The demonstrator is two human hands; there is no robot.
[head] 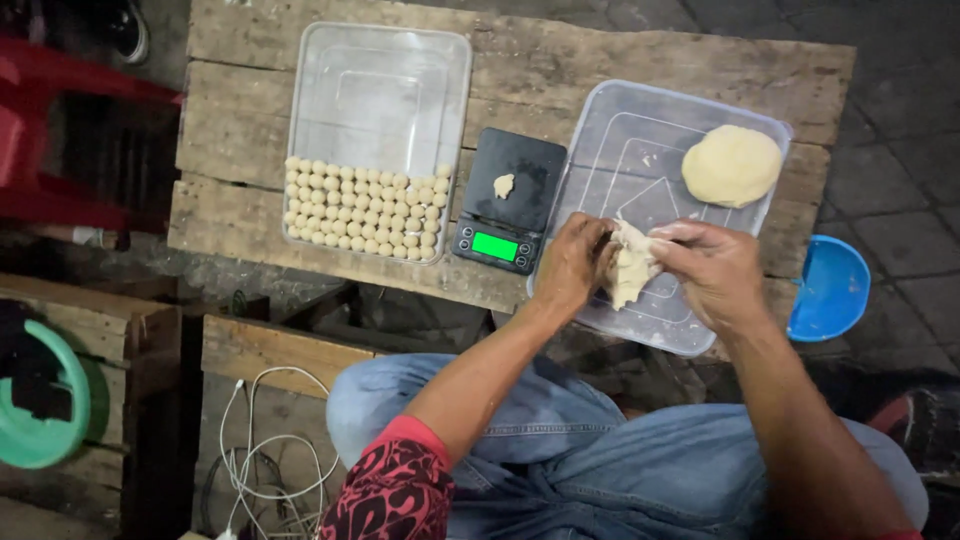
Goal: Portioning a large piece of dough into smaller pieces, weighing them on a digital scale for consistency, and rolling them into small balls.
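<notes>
Furniture in red (40, 130) and a green round object (40, 410) are seen at the far left, with white cables (260, 450) on the ground. A rough wooden table (520, 60) is placed over dark paving. On it, a clear tray (380, 90) is filled at the near end with rows of small dough balls (365, 210). Beside it, a small dough piece (503, 185) is laid on a black scale (510, 200). Over a second clear tray (620, 140), a dough lump (628, 270) is gripped by the closed fingers of the left hand (572, 265) and the right hand (715, 270). A large dough mound (732, 165) is kept in the far corner. A blue bowl (832, 290) is seen at the right.
</notes>
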